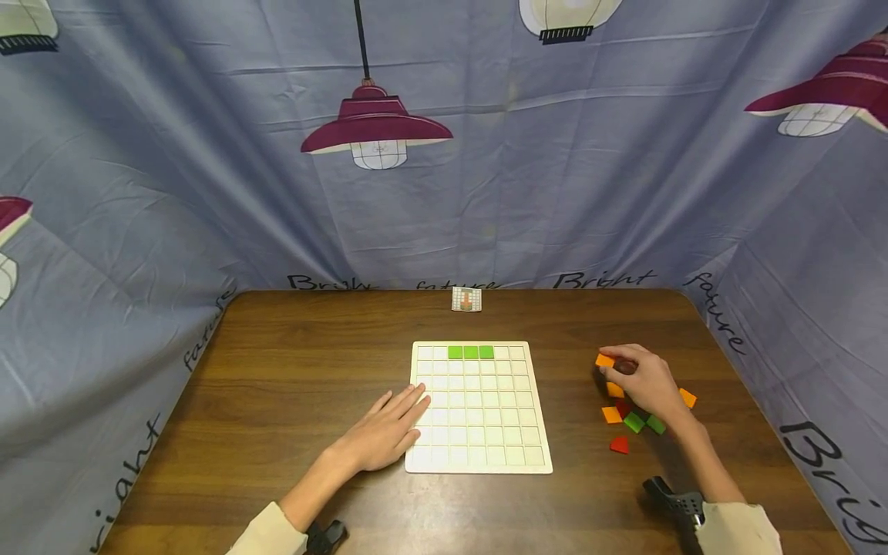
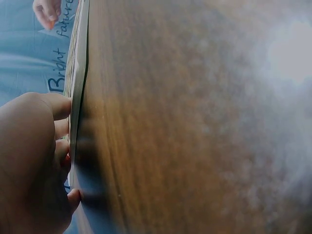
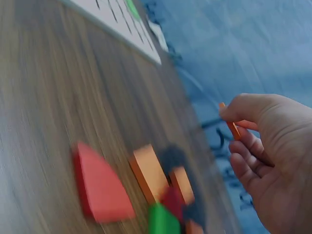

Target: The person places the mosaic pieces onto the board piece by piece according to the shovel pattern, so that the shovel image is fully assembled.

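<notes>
A white grid board (image 1: 479, 416) lies mid-table, with three green square tiles (image 1: 471, 352) side by side in its top row. My left hand (image 1: 388, 428) rests at the board's left edge, fingers stretched onto its border; the left wrist view shows the fingertips along the board's rim (image 2: 80, 73). Over the loose pieces on the right, my right hand (image 1: 641, 378) pinches an orange square tile (image 1: 605, 360) between thumb and fingers. In the right wrist view that tile (image 3: 232, 127) is seen edge-on, raised off the table.
Below my right hand lie several loose pieces: orange tiles (image 1: 612, 415), green tiles (image 1: 634, 422) and a red piece with a curved edge (image 1: 620, 445). A small printed card (image 1: 466, 299) sits at the table's back edge. A patterned curtain (image 1: 479, 193) hangs behind the table.
</notes>
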Demonstrator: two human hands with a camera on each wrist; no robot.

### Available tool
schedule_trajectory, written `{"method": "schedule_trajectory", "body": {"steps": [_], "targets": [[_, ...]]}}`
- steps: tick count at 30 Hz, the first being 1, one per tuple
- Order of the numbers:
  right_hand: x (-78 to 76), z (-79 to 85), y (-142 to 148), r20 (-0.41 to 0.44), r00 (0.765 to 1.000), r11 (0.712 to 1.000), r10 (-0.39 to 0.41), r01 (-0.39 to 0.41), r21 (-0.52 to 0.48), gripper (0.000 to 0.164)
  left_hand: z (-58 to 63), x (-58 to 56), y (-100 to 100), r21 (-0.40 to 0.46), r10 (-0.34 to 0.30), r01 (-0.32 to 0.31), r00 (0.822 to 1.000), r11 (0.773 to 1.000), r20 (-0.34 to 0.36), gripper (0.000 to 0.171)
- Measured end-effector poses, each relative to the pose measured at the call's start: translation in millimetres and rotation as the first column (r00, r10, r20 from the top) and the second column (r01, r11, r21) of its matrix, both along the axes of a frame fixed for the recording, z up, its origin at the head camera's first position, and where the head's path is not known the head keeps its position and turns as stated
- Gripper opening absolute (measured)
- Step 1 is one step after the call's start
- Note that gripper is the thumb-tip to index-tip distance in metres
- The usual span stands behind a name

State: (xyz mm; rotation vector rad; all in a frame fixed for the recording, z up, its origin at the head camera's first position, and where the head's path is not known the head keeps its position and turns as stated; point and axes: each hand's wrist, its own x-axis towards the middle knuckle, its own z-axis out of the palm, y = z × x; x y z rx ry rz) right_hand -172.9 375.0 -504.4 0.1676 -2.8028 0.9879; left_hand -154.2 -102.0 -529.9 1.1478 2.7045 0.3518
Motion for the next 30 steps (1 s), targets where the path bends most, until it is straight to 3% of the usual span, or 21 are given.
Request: {"method": "schedule_trajectory", "body": {"steps": [14, 25, 30], "targets": [[-21.8, -1.7, -92.2, -0.032, 0.985, 0.980, 0.169, -0.172, -0.101, 0.033, -0.2, -0.8, -2.2, -0.001, 0.003, -0.003, 1.000, 1.000, 0.005, 0.057], [-38.9, -12.5, -150.0, -0.018, 0.944, 0.934, 0.329, -0.328, -0.141, 0.030, 0.0, -1.6, -2.4, -0.010, -0.001, 0.001, 1.000, 1.000, 0.001, 0.057], [-46.2, -17.0, -165.3, 0.001, 0.932, 0.925, 0.363, -0.360, -0.119, 0.029, -0.2, -1.8, -2.4, -0.010, -0.001, 0.001, 1.000, 1.000, 0.005, 0.057]]}}
